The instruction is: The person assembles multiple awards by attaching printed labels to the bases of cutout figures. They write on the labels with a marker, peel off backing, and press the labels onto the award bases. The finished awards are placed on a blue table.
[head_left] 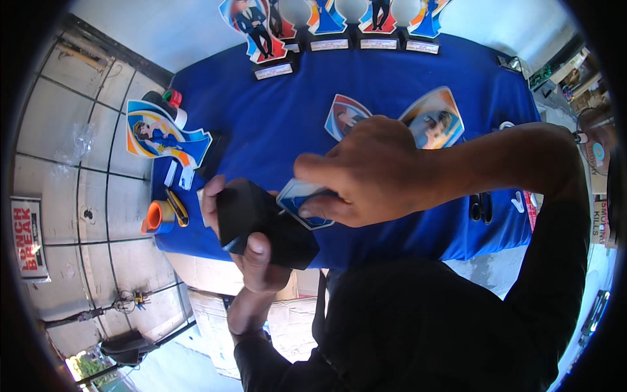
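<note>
My left hand (pixel 261 264) grips a black block-shaped trophy base (pixel 251 212), tilted, above the table's near edge. My right hand (pixel 369 176) pinches a flat printed trophy plaque (pixel 307 206) between thumb and fingers. The plaque's blue, pale-edged end is close against the base; whether it sits in a slot cannot be told. A blurred, rounded part with a printed figure emerges beyond the right wrist and seems to be the same plaque's other end. Another printed plaque (pixel 344 116) lies behind my right hand, partly covered by it.
Assembled trophies (pixel 379 26) stand along the back of the blue-clothed table (pixel 261 117). One trophy (pixel 163 134) is at the left, near tape rolls (pixel 173 99), an orange tape roll (pixel 157 215) and a yellow-black cutter (pixel 177 208). Black-handled scissors (pixel 481 208) lie at the right.
</note>
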`<state>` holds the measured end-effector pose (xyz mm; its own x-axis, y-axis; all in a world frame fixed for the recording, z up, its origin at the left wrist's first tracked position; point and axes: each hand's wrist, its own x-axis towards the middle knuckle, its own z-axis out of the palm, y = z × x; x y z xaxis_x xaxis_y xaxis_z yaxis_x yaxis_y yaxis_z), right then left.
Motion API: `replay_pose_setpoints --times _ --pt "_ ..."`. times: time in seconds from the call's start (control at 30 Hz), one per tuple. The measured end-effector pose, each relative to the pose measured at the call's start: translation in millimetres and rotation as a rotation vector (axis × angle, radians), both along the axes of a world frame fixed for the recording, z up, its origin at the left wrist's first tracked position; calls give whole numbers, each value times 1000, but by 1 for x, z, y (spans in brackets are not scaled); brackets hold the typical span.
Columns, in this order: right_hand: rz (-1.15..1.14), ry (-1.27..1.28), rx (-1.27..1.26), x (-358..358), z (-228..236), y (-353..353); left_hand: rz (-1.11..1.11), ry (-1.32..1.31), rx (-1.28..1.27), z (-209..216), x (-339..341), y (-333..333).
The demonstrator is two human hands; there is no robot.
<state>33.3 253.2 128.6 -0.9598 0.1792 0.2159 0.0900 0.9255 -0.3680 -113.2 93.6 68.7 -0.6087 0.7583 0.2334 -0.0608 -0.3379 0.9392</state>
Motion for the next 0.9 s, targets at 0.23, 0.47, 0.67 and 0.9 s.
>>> replay_pose_setpoints --times 0.23,0.47,0.67,0.9 --pt "124 51 194 5 9 1 -48 73 -61 5 2 -2" --pt "54 17 -3 1 5 -3 41 -37 -10 11 8 -9" --pt "83 65 111 5 8 1 15 53 -62 10 8 -7" --pt "35 42 23 5 3 -4 16 73 -13 9 12 -9"
